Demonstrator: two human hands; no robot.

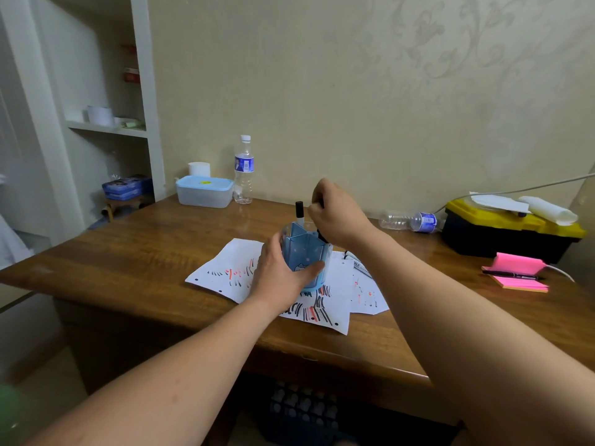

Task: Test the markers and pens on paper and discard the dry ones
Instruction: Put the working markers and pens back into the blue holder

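A blue pen holder [308, 252] stands on sheets of white paper [225, 272] covered in black and red test strokes. My left hand [280, 272] grips the holder's side, thumb across its front. One black-capped marker [299, 214] sticks up from the holder's back. Above the holder's right part, my right hand [335, 217] has its fingers curled round a dark marker [322, 235], of which only a little shows below the palm. Another marker [362, 267] lies on the paper to the right, behind my right forearm.
A black pen [512, 275] lies on a pink sticky-note pad [518, 281] at the right. Behind it sits a black and yellow toolbox [508, 233]. An upright bottle [243, 170], a lying bottle [409, 221] and a plastic box [204, 191] stand near the wall.
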